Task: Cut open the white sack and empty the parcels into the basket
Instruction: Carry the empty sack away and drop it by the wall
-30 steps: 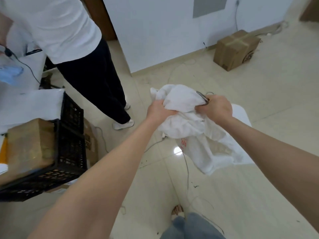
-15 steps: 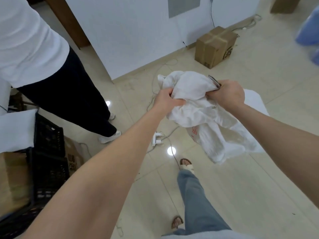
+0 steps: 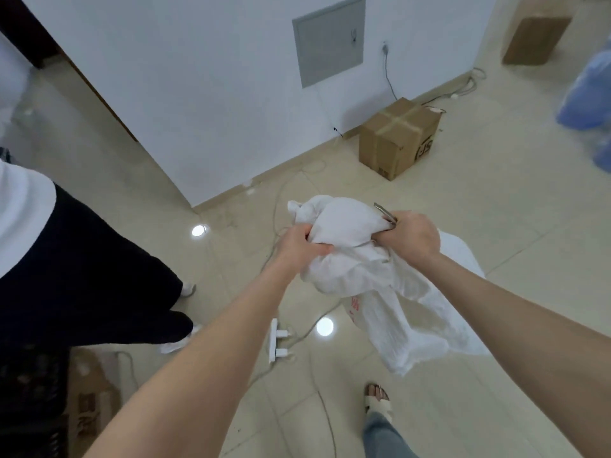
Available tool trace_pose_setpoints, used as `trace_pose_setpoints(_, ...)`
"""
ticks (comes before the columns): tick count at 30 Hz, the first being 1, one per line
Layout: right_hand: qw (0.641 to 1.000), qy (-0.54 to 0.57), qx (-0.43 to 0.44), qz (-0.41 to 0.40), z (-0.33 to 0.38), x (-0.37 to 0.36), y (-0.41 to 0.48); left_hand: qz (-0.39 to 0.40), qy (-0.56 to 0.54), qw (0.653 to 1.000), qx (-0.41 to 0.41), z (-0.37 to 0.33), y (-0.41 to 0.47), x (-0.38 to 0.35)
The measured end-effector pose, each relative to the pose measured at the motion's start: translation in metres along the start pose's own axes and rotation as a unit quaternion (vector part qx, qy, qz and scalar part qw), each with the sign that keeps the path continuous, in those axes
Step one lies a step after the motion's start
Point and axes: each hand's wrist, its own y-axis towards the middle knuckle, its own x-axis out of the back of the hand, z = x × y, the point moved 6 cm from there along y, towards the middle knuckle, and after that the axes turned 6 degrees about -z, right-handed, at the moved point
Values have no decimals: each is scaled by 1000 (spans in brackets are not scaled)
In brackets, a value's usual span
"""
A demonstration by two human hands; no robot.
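Pale tiled floor [image 3: 496, 226] and a white wall [image 3: 198, 94] fill the background beyond my two grips. A bystander in black trousers [image 3: 82, 276] stands well to the left of the left grip. The white sack [image 3: 347, 226] is held in the air between my grips, bunched into a rounded wad at the top. Its limp, crumpled remainder hangs below and to the right of the right grip, clear of the floor. A taped cardboard box [image 3: 398, 137] sits against the wall, far beyond the right grip. The left grip [image 3: 297, 246] is clenched on the wad's left side, fingers buried in the cloth. The right grip [image 3: 413, 236] grasps its right side. A white power strip [image 3: 274, 340] lies on the floor below the left grip. A thin metal tool [image 3: 383, 211] juts from the right grip against the sack.
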Motion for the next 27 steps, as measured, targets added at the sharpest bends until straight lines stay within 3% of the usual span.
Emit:
trace_pose_setpoints(8, 999, -26, 22, 13, 38, -3, 124, -55, -111, 990, 61, -19, 111, 1)
trace_pose_setpoints(19, 999, 9, 37, 5, 110, -27, 324, -72, -218, 972, 53, -64, 309, 31)
trace_pose_setpoints(23, 997, 21, 59, 38, 132, -42, 397, -132, -230, 962, 70, -70, 383, 53)
trace_pose_setpoints(27, 999, 13, -2, 34, 132, -50, 462, -185, -232, 953, 65, -90, 442, 71)
